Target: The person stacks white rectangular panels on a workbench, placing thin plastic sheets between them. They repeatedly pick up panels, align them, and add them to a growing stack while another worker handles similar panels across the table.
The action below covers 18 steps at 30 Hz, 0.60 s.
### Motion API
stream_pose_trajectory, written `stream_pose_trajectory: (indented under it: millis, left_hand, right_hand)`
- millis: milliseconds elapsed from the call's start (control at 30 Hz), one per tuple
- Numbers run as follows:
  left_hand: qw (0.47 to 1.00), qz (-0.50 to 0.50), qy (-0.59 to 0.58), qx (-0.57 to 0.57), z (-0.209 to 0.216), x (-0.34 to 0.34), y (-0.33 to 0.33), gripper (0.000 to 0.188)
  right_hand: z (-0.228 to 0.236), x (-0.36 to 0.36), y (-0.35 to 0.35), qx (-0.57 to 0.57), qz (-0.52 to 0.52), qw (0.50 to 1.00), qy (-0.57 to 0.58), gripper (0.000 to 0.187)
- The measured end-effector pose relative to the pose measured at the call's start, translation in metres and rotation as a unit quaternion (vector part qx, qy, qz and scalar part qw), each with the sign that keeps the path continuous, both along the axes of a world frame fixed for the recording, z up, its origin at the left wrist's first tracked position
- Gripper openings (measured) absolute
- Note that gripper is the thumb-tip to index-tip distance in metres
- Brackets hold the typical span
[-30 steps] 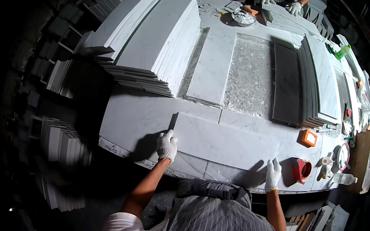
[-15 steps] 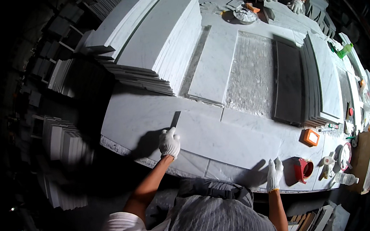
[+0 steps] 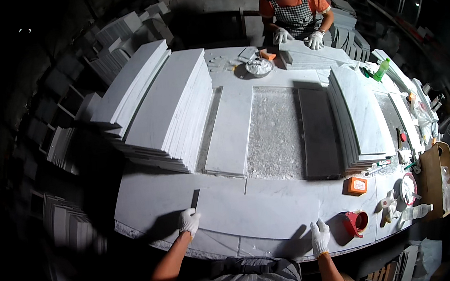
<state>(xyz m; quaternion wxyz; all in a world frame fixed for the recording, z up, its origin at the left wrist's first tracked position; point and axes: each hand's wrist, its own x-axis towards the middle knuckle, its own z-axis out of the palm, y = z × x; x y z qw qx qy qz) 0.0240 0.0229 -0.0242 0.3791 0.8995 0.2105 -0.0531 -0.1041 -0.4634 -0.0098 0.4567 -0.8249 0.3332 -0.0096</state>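
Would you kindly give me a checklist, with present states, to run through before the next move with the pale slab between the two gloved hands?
1. Left hand at the slab's left end: ok.
2. Right hand gripping the slab: cannot tell; its fingers are by the near right corner, contact unclear.
3. Slab fully supported by the table: cannot tell; its underside is hidden.
4. Red tape dispenser off the slab: ok, it stands right of the right hand.
5. Orange box off the slab: ok.
6. Co-worker's hands away from the slab: ok, across the table.
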Motion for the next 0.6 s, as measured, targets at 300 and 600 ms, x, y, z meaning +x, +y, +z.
stream_pose_trajectory:
  millis: [300, 600]
  left_hand:
    - [1.000, -0.003, -0.011, -0.009, 0.017, 0.002, -0.006, 0.037]
    - [0.995, -0.036, -0.020, 0.090, 0.007, 0.000, -0.001, 0.049]
  right_hand:
    - [0.014, 0.000, 0.000, -0.109, 0.052, 0.993, -0.014, 0.037]
    - [0.025, 0.027, -0.001, -0.149, 0.043, 0.985, -0.074, 0.047]
